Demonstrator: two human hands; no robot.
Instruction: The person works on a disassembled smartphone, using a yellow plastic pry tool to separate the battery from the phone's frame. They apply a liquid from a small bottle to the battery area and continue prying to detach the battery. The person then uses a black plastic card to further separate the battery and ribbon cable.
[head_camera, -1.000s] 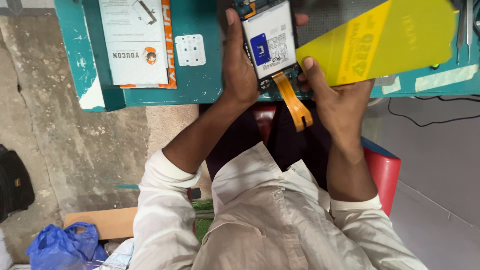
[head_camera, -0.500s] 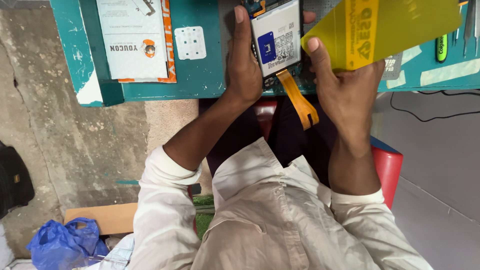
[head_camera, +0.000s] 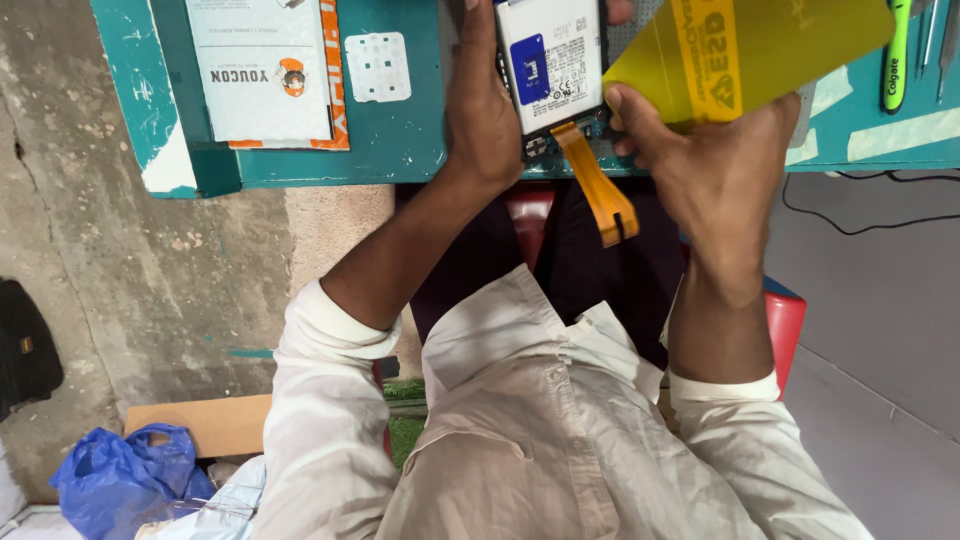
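Opened phone with white battery (head_camera: 551, 65) at teal table (head_camera: 400, 140) edge, between both hands, left hand (head_camera: 485, 110) gripping its left side, right hand (head_camera: 715, 165) pinching yellow sheet (head_camera: 750, 50), orange flex cable (head_camera: 598, 190) hanging below.

White-and-orange rectangular package (head_camera: 270, 70) flat on teal bench top-left, small white blister card (head_camera: 378, 67) just right of it, blue-and-white label (head_camera: 548, 68) on held battery (yellow sheet (head_camera: 745, 50) carries printed strip).
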